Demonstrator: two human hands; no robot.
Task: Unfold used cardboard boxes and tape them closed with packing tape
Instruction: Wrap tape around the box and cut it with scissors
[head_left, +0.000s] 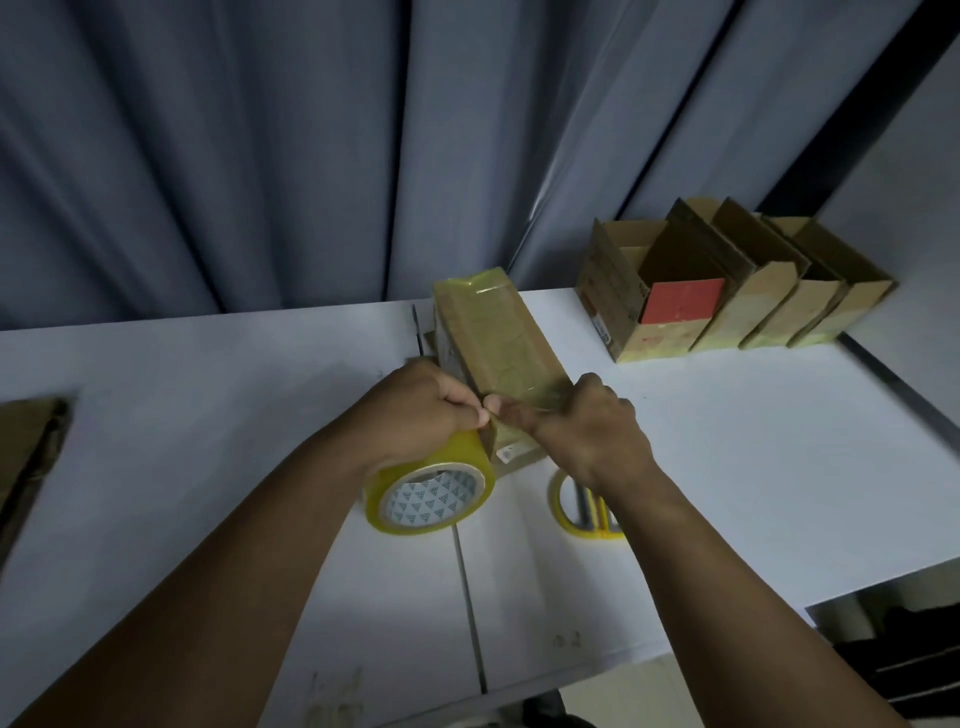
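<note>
While the left hand curls its fingers round the yellow tape roll and its thumb meets the right hand's fingertips, the tape strip runs taut from the roll onto the near end of the box. The right hand is closed too, its fingers bent and pinching that strip at the box's near corner. How much of the strip it has I cannot tell, since the knuckles hide it.

The box stands at the centre of the white table, its long axis running from 6 towards 12 o'clock, and its top is already glossy with tape. Neither palm rests on it. My chief worry is that a pull on the roll towards 7 o'clock drags or tips the box instead of paying out tape.

A tear made by hand could run crooked, or the loose end could fold back and stick to itself. The scissors lie at 5 o'clock, just under the right wrist, where a dropped forearm could knock them.

Open boxes at 2 o'clock and flattened cardboard at 9 o'clock are well apart from the work.
</note>
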